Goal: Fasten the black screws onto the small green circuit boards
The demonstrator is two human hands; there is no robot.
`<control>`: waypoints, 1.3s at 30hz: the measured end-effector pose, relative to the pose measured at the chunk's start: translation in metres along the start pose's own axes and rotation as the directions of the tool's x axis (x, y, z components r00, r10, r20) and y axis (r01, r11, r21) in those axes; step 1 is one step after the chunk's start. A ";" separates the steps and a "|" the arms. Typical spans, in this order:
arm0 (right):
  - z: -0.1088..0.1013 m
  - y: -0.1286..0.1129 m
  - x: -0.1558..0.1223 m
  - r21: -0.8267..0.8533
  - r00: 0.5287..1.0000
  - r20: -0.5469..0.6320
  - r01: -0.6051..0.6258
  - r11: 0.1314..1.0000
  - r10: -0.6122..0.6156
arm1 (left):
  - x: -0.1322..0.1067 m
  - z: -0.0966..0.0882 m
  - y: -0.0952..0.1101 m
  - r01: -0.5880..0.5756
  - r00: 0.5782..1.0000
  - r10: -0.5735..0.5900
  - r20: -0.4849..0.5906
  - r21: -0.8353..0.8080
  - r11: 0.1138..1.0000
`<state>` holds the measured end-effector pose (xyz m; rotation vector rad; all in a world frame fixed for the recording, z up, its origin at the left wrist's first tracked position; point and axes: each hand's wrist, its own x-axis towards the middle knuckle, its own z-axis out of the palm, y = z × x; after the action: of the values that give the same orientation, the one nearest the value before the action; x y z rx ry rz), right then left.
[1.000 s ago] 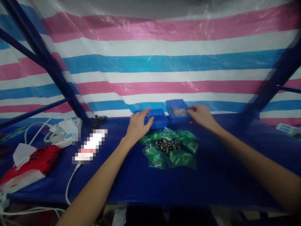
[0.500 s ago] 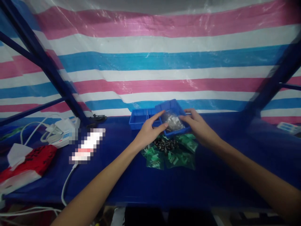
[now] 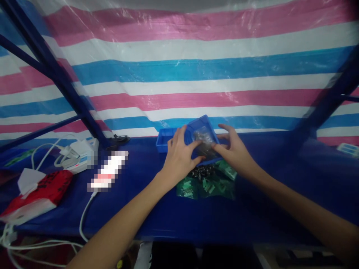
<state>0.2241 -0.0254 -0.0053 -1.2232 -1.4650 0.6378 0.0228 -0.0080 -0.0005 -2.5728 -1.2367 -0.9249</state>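
A small blue plastic bin [image 3: 198,125] is tilted towards me above the table, with a clear plastic bag [image 3: 204,140] of small parts inside; the parts are too blurred to name. My left hand [image 3: 181,155] grips the bin's left side and front, its thumb and a finger reaching over the rim by the bag. At the right wall, my right hand [image 3: 235,147] holds the bin with its thumb inside and fingers partly spread outside. Below lie small dark metallic pieces [image 3: 202,172] and green bags [image 3: 211,186] with pale pieces in them.
Another blue bin [image 3: 162,140] stands behind my left hand. To the left are a pixelated bright device [image 3: 109,172] on a white cable [image 3: 82,220], a white power strip [image 3: 85,157] and a red bag [image 3: 56,186]. Blue frame posts [image 3: 60,82] flank the striped sheet [image 3: 196,67].
My left hand has shifted over the bin's left side, its fingers now bent round it. The bin has turned slightly, and the right hand's fingers have spread a little. The view has shifted slightly.
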 end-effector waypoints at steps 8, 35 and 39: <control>0.000 0.003 0.004 -0.016 0.999 -0.035 -0.020 1.000 0.020 | 0.001 0.000 0.001 -0.206 0.975 0.210 0.068 -0.070 0.976; -0.003 -0.008 0.001 0.128 0.973 -0.045 -0.218 0.968 0.225 | 0.005 -0.021 0.004 0.191 0.981 -0.187 0.056 -0.475 0.859; -0.006 -0.010 -0.002 0.152 0.962 0.001 -0.271 0.951 0.274 | 0.001 -0.028 0.008 0.275 0.960 -0.272 0.073 -0.449 0.850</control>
<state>0.2263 -0.0318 0.0048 -1.3192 -1.2159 0.9034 0.0162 -0.0233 0.0237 -2.7786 -1.5831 -1.4192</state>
